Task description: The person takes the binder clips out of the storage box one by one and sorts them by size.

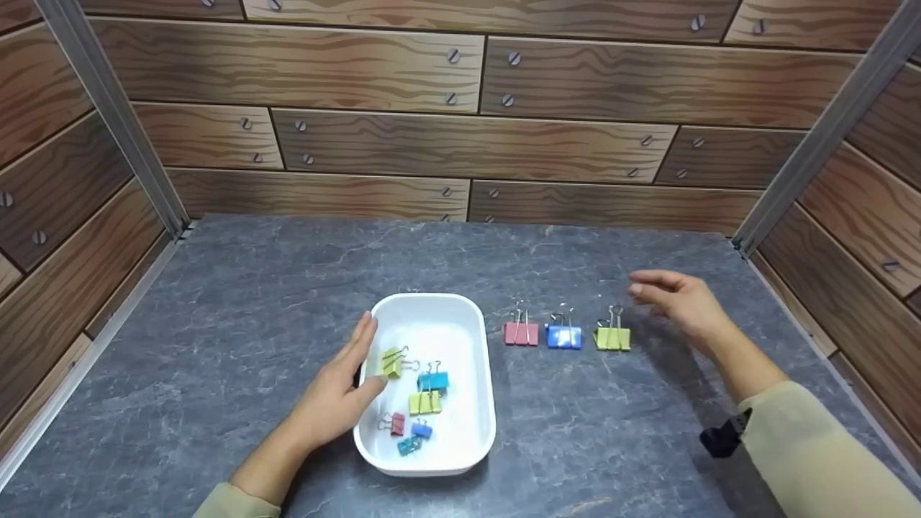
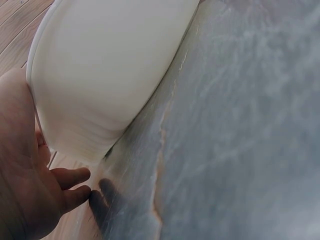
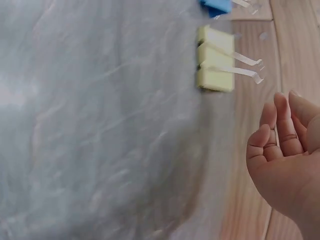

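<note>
A white tray sits on the grey table and holds several small binder clips, among them a green one, a blue one and a yellow-green one. My left hand rests flat against the tray's left side with straight fingers; the left wrist view shows the tray's outer wall beside my palm. To the tray's right a red clip pair, a blue pair and a green pair stand in a row. My right hand hovers empty just right of the green pair, fingers relaxed.
The grey stone-patterned table is walled by wood-patterned panels at the back and both sides, with metal posts in the corners. Bare tabletop lies left of the tray and in front of the row of clips.
</note>
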{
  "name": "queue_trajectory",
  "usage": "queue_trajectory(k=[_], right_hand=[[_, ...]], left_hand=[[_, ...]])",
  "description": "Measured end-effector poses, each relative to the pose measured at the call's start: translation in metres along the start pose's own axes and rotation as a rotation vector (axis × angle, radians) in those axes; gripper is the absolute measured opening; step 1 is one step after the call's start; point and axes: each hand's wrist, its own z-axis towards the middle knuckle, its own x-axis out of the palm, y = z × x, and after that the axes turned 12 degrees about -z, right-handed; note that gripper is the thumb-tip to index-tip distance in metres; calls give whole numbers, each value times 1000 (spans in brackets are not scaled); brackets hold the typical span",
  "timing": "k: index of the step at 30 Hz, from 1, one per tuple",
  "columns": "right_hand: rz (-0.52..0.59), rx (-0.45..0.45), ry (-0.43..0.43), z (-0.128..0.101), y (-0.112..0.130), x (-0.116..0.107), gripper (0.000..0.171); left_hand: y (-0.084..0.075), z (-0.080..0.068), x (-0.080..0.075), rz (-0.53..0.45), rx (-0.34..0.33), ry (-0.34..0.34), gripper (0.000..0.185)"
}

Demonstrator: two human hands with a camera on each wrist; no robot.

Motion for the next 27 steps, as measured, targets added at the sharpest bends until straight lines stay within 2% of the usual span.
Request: queue_trajectory(k=[6, 14, 21, 27], right_hand=[[38, -90, -18, -4, 42, 14, 52], [64, -220, 24, -11, 98, 52, 40], [109, -314, 104, -19, 133, 91, 33], [134, -410, 225, -22, 149, 127, 28]], left_hand=[[0, 0, 0, 4, 7, 0, 80], [0, 0, 1, -2, 3, -2, 80], [1, 1, 1, -1, 6, 2, 79], [0, 0, 0, -15, 12, -2, 79]])
